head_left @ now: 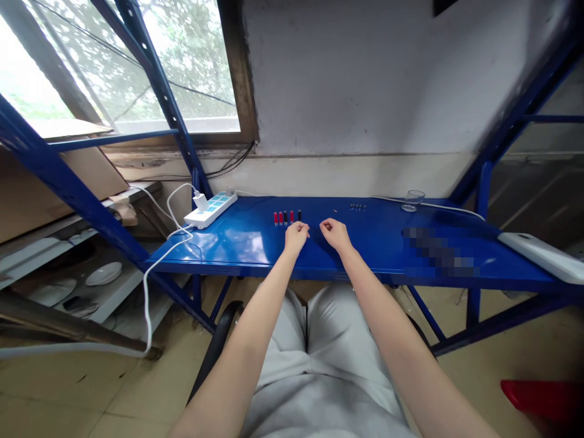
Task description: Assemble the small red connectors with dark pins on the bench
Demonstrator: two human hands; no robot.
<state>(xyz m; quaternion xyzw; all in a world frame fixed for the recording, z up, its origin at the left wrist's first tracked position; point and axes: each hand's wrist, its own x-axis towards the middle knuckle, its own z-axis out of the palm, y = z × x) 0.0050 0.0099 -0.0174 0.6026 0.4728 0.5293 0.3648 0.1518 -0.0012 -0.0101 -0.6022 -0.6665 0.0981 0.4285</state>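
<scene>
My left hand [297, 236] is closed in a pinch over the front half of the blue table, just below a row of small cylinders. Whatever its fingertips hold, if anything, is too small to make out. My right hand [335, 234] is a short way to the right, its fingers curled together with their contents hidden. The two hands are apart, facing each other. In the row stand several small red cylinders [276, 218] and black cylinders [299, 215]. Beyond my right hand lie a tiny light piece [335, 211] and a group of small metallic bits [358, 207].
A white power strip [212, 210] with a plug and cable lies at the table's left end. Toward the back right stands a clear glass [412, 201]. A blurred-out dark object [438, 252] and a white device [542, 254] lie on the right. Blue posts [483, 188] frame the table [378, 243].
</scene>
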